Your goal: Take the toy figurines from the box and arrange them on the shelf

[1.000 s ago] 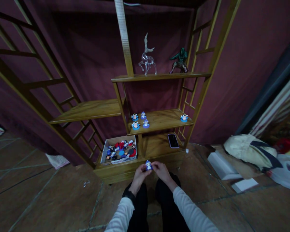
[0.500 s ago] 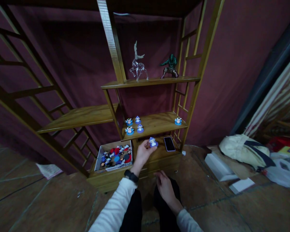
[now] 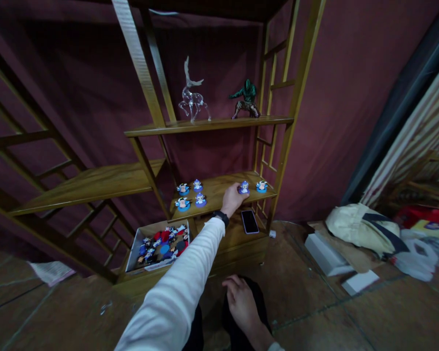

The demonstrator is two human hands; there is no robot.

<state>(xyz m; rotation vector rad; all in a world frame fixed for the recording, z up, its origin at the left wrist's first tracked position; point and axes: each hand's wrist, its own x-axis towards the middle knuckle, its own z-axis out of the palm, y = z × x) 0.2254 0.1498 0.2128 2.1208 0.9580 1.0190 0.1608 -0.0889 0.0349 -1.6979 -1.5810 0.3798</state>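
Observation:
My left hand (image 3: 234, 199) reaches to the middle shelf (image 3: 225, 187), its fingers closed on a small purple-and-white figurine (image 3: 244, 187). That figurine is at shelf height, just left of a blue-based figurine (image 3: 261, 186); whether its base touches the wood I cannot tell. At the shelf's left end stand two purple figurines (image 3: 200, 199) and two blue-based ones (image 3: 183, 204). My right hand (image 3: 240, 300) lies over my knee, holding nothing, fingers loosely stretched out. Below the shelf, a white box (image 3: 133, 251) holds several mixed figurines (image 3: 164, 246).
A phone (image 3: 249, 222) lies on the lower cabinet top. On the upper shelf stand a clear deer (image 3: 192, 100) and a green-clad figure (image 3: 247, 97). A cream bag (image 3: 358, 222), white boxes (image 3: 327, 253) and a plastic bag (image 3: 419, 258) sit on the floor at right.
My left hand has carried the purple figurine up and forward, from above the cabinet top to the middle shelf's right side. My right hand stays by my knee. The view has shifted slightly right.

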